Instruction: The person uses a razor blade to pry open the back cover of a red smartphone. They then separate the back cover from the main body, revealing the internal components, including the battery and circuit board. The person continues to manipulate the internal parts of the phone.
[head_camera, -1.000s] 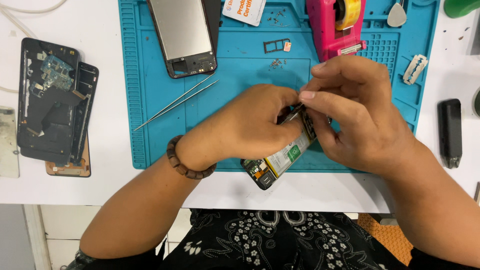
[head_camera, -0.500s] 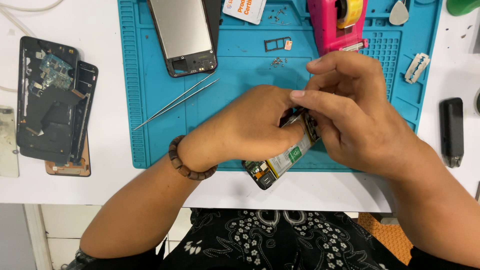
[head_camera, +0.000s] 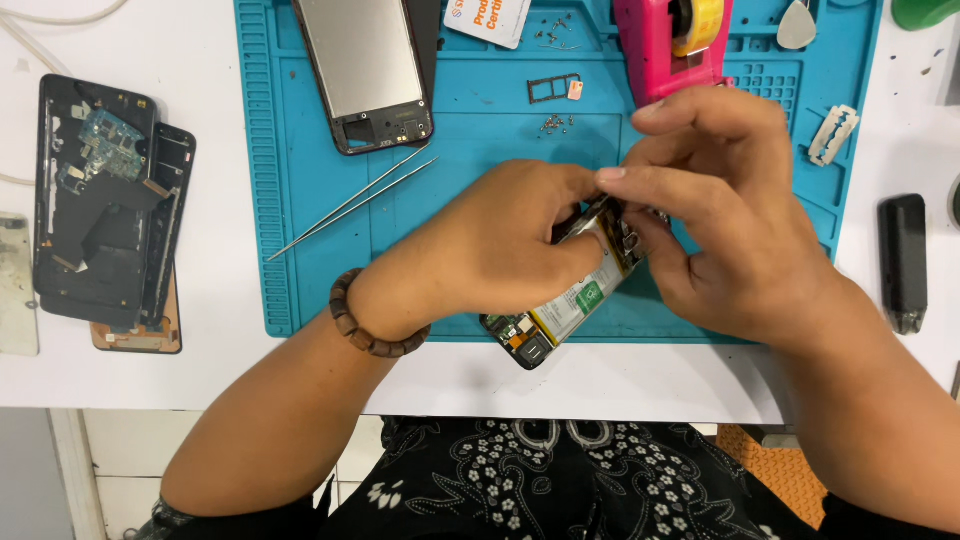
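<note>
Head view: an opened phone (head_camera: 560, 315) with its battery exposed is held tilted over the near edge of the blue mat (head_camera: 480, 150). Left hand (head_camera: 500, 250) fingers are closed around it; right hand (head_camera: 720, 230) fingers are pinched on its upper end. Tweezers (head_camera: 355, 200) lie apart, toward the mat's left side.

White desk (head_camera: 150, 40) bearing a blue ridged work mat (head_camera: 470, 150). To the mat's left, lying stacked: opened black phone bodies (head_camera: 105, 210), a pale strip (head_camera: 15, 285) beside them. To its right, resting: a small black oblong device (head_camera: 903, 262).
</note>
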